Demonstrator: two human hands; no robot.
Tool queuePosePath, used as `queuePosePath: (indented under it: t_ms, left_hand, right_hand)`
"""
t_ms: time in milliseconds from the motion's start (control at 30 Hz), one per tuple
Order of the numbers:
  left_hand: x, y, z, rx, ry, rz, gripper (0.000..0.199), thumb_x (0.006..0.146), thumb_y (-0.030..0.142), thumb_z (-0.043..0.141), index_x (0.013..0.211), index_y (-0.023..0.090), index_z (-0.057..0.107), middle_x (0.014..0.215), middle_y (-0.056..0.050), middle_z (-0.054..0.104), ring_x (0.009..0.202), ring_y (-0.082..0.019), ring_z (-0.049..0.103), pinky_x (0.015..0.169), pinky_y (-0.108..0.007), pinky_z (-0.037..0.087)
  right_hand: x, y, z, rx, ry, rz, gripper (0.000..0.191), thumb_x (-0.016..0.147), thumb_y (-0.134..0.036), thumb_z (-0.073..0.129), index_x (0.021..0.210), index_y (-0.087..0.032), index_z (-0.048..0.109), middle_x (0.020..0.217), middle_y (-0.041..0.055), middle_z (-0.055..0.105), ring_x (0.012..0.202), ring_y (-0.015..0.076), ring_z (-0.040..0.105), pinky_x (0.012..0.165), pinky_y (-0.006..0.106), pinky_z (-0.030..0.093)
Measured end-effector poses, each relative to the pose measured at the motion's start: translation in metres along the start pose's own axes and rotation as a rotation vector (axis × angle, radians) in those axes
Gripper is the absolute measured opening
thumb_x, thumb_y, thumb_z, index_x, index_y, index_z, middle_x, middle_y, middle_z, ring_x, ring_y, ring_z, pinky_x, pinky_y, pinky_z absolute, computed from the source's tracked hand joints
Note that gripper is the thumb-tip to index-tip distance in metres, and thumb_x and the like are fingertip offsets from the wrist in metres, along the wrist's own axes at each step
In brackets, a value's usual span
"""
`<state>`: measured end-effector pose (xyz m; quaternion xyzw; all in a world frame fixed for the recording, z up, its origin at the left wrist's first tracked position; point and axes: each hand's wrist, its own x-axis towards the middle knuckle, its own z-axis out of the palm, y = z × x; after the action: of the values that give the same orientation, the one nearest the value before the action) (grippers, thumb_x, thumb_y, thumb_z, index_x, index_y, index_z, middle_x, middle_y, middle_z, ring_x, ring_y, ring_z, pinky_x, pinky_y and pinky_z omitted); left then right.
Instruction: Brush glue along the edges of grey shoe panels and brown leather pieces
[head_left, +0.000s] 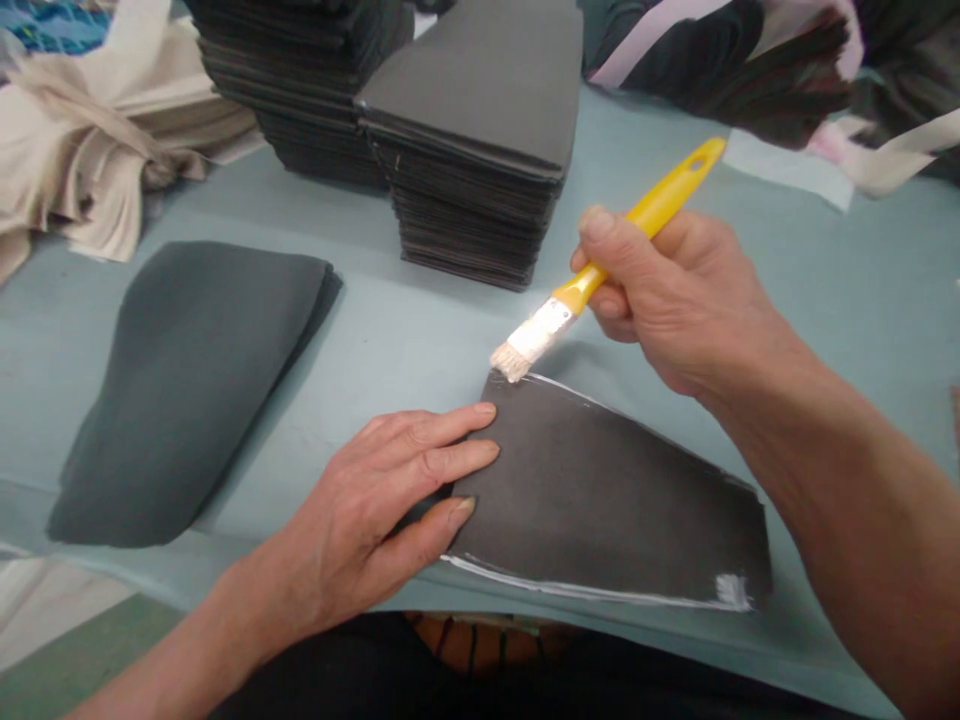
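My right hand (667, 290) is wrapped round the yellow handle of a brush (544, 330). Its bristles touch the top left corner of a dark grey panel (615, 490). White paste lines the panel's upper and lower edges, with a white patch at the lower right corner. My left hand (390, 500) lies on the panel's left end, fingers apart and pressing down flat. Left of it, a few dark pieces (195, 390) lie in a thin pile on the table.
Tall stacks of dark pieces (480, 150) stand at the back of the pale green table (360, 350). Beige cloth bundles (112, 140) lie at the back left. Dark bundles (750, 70) with pale strips are at the back right.
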<state>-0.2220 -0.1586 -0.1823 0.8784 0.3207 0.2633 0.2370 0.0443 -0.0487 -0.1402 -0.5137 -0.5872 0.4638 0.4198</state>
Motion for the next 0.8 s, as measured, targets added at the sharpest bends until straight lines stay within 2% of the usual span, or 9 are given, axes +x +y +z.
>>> queuePosePath:
  t_ms: [167,267,433,533,667,800]
  left_hand:
    - [0.001,0.001,-0.001,-0.003,0.001,0.003,0.034,0.112,0.020,0.052,0.146,0.020,0.057,0.159,-0.012,0.064,0.143,-0.016,0.064,0.121,-0.029,0.045]
    - [0.002,0.001,-0.001,0.007,-0.003,-0.001,0.033,0.112,0.020,0.053,0.145,0.021,0.058,0.159,-0.011,0.065,0.143,-0.016,0.064,0.121,-0.029,0.045]
    - [0.001,0.000,-0.001,-0.007,-0.009,-0.006,0.036,0.111,0.019,0.054,0.147,0.021,0.057,0.159,-0.012,0.064,0.143,-0.018,0.065,0.120,-0.032,0.047]
    - [0.001,0.000,-0.001,-0.014,-0.007,-0.011,0.037,0.109,0.018,0.056,0.146,0.021,0.058,0.159,-0.013,0.065,0.141,-0.020,0.066,0.118,-0.034,0.050]
    - [0.000,-0.002,0.000,-0.023,-0.004,-0.012,0.038,0.109,0.017,0.056,0.147,0.021,0.058,0.160,-0.013,0.064,0.142,-0.019,0.065,0.119,-0.033,0.049]
    - [-0.002,-0.002,0.000,-0.026,-0.020,-0.025,0.039,0.110,0.016,0.055,0.148,0.022,0.057,0.162,-0.012,0.062,0.143,-0.019,0.064,0.121,-0.033,0.047]
  right_hand:
    - [0.003,0.003,0.009,-0.005,-0.017,0.034,0.041,0.104,-0.050,0.073,0.076,-0.021,0.063,0.055,-0.0044,0.042,0.048,0.0080,0.030,0.048,0.027,0.027]
    - [0.004,0.003,0.002,-0.062,-0.040,0.042,0.043,0.104,-0.049,0.073,0.074,-0.021,0.061,0.054,-0.0036,0.043,0.048,0.0081,0.030,0.047,0.028,0.024]
    - [0.006,-0.002,-0.010,-0.059,-0.002,0.054,0.041,0.106,-0.042,0.068,0.071,-0.021,0.061,0.050,-0.0043,0.038,0.047,0.0090,0.026,0.045,0.028,0.020]
    - [0.009,-0.004,-0.001,-0.011,-0.017,0.045,0.044,0.108,-0.042,0.065,0.070,-0.021,0.061,0.051,-0.0050,0.036,0.046,0.0083,0.022,0.045,0.028,0.019]
    - [0.015,-0.003,0.009,-0.040,-0.086,0.040,0.045,0.106,-0.047,0.070,0.071,-0.021,0.061,0.053,-0.0044,0.039,0.049,0.0084,0.025,0.047,0.028,0.024]
    - [0.017,-0.002,-0.002,-0.096,-0.108,0.059,0.045,0.107,-0.039,0.070,0.067,-0.021,0.061,0.048,-0.0056,0.033,0.048,0.0083,0.022,0.046,0.028,0.019]
